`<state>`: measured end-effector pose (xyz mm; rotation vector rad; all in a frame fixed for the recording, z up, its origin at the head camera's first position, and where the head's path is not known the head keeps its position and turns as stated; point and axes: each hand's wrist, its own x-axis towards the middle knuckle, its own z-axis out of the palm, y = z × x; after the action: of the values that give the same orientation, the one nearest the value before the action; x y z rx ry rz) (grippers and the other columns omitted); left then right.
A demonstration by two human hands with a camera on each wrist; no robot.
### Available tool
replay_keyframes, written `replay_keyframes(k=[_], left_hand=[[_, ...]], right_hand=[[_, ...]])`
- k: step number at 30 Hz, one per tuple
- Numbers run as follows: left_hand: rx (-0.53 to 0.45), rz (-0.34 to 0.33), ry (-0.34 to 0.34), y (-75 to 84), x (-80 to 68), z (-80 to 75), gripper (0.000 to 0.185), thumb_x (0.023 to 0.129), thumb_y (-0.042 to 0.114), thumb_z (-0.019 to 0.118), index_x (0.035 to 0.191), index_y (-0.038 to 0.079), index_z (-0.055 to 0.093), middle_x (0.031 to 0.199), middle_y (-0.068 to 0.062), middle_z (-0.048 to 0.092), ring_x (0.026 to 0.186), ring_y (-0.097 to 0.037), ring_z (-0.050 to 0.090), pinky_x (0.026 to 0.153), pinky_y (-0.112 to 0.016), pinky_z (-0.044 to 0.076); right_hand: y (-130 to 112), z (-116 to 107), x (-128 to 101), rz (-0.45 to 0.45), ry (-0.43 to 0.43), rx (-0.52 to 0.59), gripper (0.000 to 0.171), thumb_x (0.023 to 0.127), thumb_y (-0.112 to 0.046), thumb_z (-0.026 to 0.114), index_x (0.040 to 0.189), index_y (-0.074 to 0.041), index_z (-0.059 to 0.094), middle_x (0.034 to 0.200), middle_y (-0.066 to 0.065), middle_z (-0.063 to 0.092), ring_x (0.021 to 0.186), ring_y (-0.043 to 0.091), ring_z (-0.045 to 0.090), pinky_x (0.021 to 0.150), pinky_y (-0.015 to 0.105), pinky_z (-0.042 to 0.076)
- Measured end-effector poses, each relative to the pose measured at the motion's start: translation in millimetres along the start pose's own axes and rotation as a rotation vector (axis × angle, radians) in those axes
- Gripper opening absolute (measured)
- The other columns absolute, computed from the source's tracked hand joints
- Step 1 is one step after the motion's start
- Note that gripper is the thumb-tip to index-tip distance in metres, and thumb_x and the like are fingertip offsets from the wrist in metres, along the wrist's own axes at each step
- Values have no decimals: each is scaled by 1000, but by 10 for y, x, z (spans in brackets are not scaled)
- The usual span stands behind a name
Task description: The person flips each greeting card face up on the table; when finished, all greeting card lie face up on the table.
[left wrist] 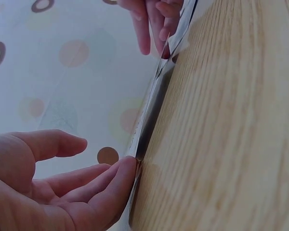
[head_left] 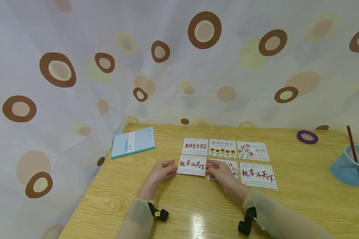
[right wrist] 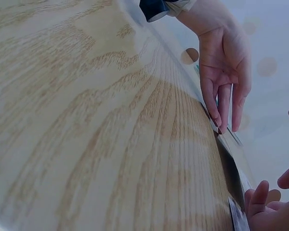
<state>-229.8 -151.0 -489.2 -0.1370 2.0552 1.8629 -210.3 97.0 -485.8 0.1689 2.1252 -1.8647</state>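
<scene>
Your grip is light on both sides: your left hand [head_left: 162, 172] lies with relaxed, straight fingers touching the left edge of the red-lettered greeting card [head_left: 192, 165], while your right hand [head_left: 219, 171] pinches its right edge, likely to square it into the grid. That card lies flat on the bench [head_left: 302, 205], front-left of six cards set in two rows. Farther off sit a blue notebook [head_left: 133, 142], a purple tape ring [head_left: 307, 136] and a blue mesh holder [head_left: 350, 165].

Six cards [head_left: 258, 175], one notebook [head_left: 133, 142], one tape ring [head_left: 307, 136], one basket [head_left: 348, 167].
</scene>
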Motion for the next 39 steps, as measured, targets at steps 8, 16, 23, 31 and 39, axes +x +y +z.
replay_keyframes(k=[8, 16, 23, 31, 39], left_hand=[[-17, -15, 3, -14, 1, -13, 47, 103, 5, 49, 146, -8, 39, 135, -33, 54, 126, -37, 57, 98, -37, 54], [-30, -15, 12, -13, -5, -25, 49, 102, 6, 51, 148, -8, 38, 129, -32, 59, 107, -24, 67, 94, -35, 56], [-34, -11, 10, -16, 9, -31, 51, 102, 5, 52, 148, -9, 35, 126, -32, 60, 104, -23, 68, 93, -35, 57], [-20, 26, 13, -20, 17, -18, 52, 101, 4, 51, 148, -9, 35, 132, -32, 56, 104, -20, 66, 91, -33, 57], [158, 133, 57, -20, 28, 7, 49, 98, 7, 57, 144, -5, 47, 134, -30, 56, 115, -32, 60, 91, -35, 56]], right_hand=[[-8, 13, -14, -3, -3, -13, 50, 96, 2, 46, 146, 8, 41, 141, 31, 51, 77, 12, 61, 68, 25, 51], [-21, 11, -24, -20, -3, -2, 48, 97, 0, 50, 144, 10, 43, 106, 23, 71, 69, 12, 58, 63, 26, 49], [-10, 9, 4, -5, 4, 1, 47, 99, -5, 52, 143, 9, 44, 81, 7, 72, 67, 11, 58, 62, 24, 49], [7, -27, -6, -12, 6, 13, 49, 100, -2, 50, 147, 5, 40, 133, 28, 59, 81, 13, 65, 68, 25, 53], [75, -77, -12, -85, 3, -110, 56, 96, -2, 52, 151, -1, 37, 148, 26, 45, 108, 32, 64, 80, 34, 58]])
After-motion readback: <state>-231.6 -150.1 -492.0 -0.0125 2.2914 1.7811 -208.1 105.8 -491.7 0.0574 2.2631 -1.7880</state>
